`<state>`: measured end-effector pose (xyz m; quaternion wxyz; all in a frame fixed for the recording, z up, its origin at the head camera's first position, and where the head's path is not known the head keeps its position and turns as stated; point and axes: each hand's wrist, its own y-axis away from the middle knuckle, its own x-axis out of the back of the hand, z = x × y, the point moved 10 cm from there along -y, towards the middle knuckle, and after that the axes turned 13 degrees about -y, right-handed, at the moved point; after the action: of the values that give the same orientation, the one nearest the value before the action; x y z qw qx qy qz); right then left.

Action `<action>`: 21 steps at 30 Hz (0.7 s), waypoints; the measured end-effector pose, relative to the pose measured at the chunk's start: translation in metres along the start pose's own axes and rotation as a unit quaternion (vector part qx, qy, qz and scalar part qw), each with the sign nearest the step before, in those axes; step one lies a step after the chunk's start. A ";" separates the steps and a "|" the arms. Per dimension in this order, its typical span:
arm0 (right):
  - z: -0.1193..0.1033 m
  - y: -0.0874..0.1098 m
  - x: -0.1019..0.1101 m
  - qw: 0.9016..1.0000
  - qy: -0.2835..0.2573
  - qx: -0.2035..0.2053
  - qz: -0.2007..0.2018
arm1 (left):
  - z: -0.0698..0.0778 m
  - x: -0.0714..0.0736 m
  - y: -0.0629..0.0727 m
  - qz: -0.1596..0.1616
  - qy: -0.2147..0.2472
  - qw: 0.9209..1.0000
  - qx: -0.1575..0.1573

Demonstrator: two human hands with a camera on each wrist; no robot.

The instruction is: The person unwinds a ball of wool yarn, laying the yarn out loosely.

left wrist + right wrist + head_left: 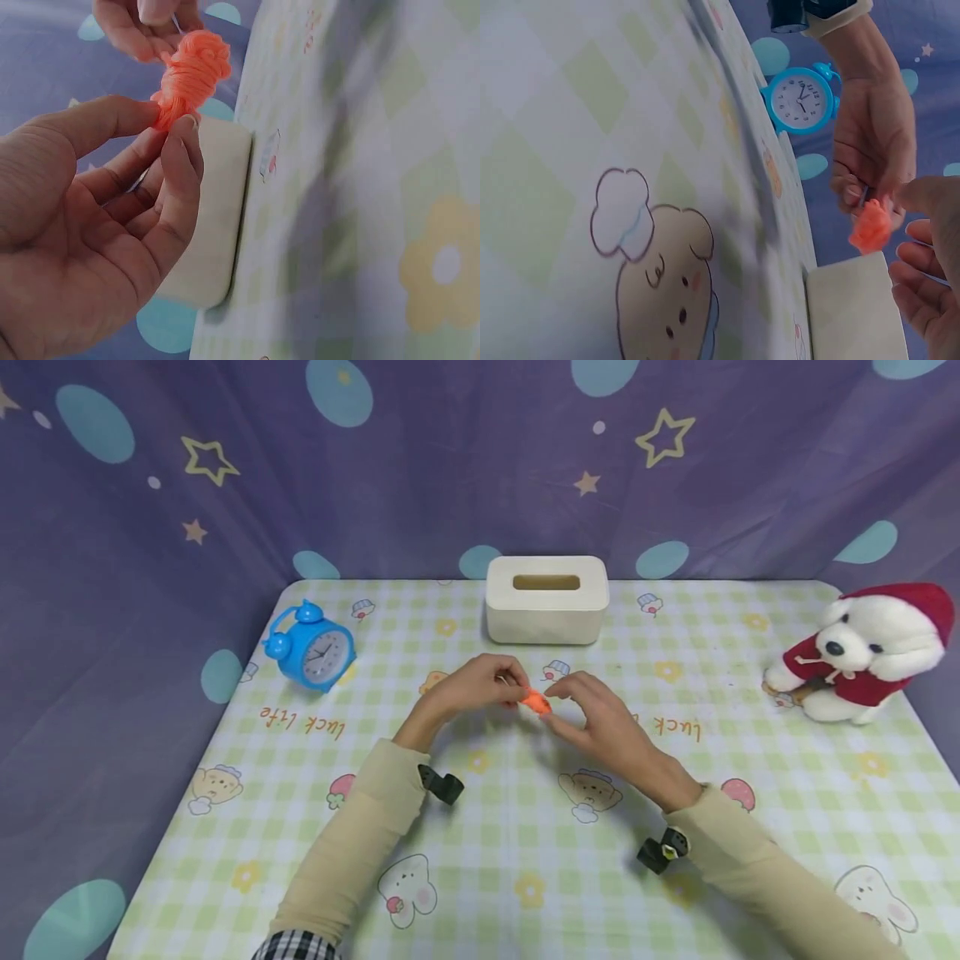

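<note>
A small bundle of orange yarn [191, 75], wound round its middle, is held up above the table. My left hand [105, 202] pinches one end of it between thumb and fingertips. Beside the bundle's other end is my right hand [603, 718], its thumb and forefinger curved and spread apart in the head view. In the left wrist view, right-hand fingers [124, 34] come close to the yarn; whether they touch a loose strand is unclear. The right wrist view shows the yarn [871, 227] between both hands, partly overlapped by fingers.
A cream tissue box [546, 618] stands at the table's back. At the back left is a blue alarm clock [315, 647]; a white plush dog [862, 652] in red sits at the right edge. A checked cloth [480, 860] covers the table, with a purple curtain [465, 468] behind.
</note>
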<state>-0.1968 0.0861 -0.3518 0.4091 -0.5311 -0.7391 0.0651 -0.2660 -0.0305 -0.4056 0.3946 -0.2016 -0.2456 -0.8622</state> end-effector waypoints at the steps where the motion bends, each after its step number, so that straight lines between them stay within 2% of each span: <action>1: -0.001 0.000 -0.002 1.000 0.001 0.003 0.001 | 0.000 0.000 0.000 0.002 0.003 1.000 0.003; 13: -0.009 -0.005 -0.009 0.999 0.002 0.030 0.027 | 0.003 0.002 0.007 0.003 0.034 0.999 0.017; 17: -0.011 -0.007 -0.008 0.999 -0.003 0.030 0.031 | 0.004 0.003 0.008 -0.003 0.036 0.999 0.007; 21: -0.007 -0.008 -0.005 0.999 -0.023 0.007 0.040 | 0.006 0.002 0.010 -0.012 0.045 0.999 -0.012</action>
<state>-0.1970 0.0763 -0.3459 0.3927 -0.5557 -0.7260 0.0992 -0.2588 -0.0339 -0.3968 0.3920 -0.1645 -0.2201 -0.8780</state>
